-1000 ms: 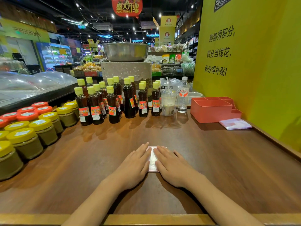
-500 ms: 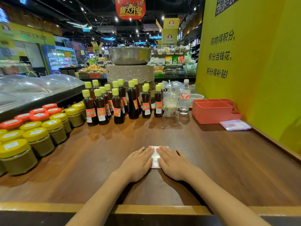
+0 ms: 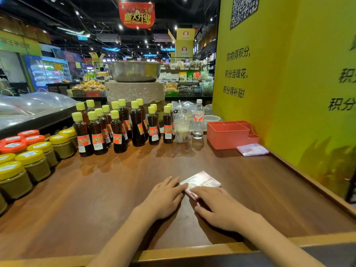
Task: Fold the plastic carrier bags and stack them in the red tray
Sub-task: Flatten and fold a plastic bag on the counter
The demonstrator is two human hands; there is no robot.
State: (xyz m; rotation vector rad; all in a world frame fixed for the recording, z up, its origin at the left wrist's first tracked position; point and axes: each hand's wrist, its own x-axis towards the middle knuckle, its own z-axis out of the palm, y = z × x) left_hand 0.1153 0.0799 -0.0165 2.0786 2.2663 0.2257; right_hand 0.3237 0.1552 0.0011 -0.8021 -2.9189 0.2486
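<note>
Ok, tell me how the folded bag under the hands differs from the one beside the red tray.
The folded bag under the hands lies mid-table, skewed, pressed by the left hand and right hand. The bag beside the red tray lies untouched at the table's far right. Both are flat white-and-red packets, neither inside the red tray.

Dark sauce bottles point(image 3: 117, 132) (yellow-capped) stand behind lidded jars point(image 3: 34, 162) on the wooden counter point(image 3: 107, 189).

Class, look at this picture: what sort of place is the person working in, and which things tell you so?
Most likely a supermarket counter. Rows of labelled sauce bottles and price-stickered jars stand on the wooden counter, with stocked shelves behind.
</note>
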